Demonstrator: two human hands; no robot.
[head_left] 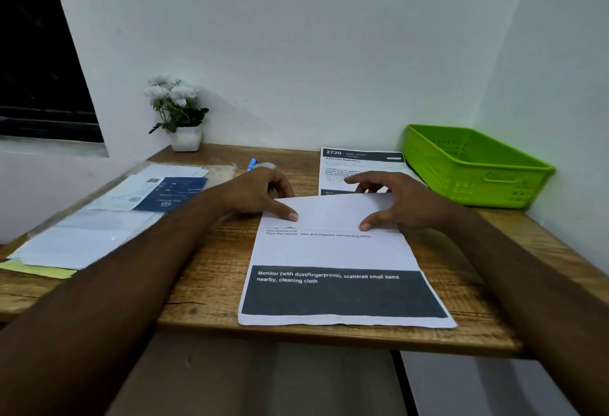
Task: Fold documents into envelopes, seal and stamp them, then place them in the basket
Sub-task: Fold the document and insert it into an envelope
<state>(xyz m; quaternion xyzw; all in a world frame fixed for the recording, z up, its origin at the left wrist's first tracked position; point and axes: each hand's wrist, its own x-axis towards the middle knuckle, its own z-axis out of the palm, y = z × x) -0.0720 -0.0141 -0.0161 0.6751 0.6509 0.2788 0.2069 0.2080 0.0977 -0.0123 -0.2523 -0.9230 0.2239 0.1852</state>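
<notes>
Wooden desk (pixel 204 283), green basket (pixel 461 178) back right, document (pixel 329 250) part-folded at centre

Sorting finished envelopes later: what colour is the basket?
Bright green basket, seen clearly in the head view.

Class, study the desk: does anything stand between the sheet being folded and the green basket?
Nothing upright. A second printed sheet lies flat just left of the basket; the right hand holds the sheet being folded.
</notes>
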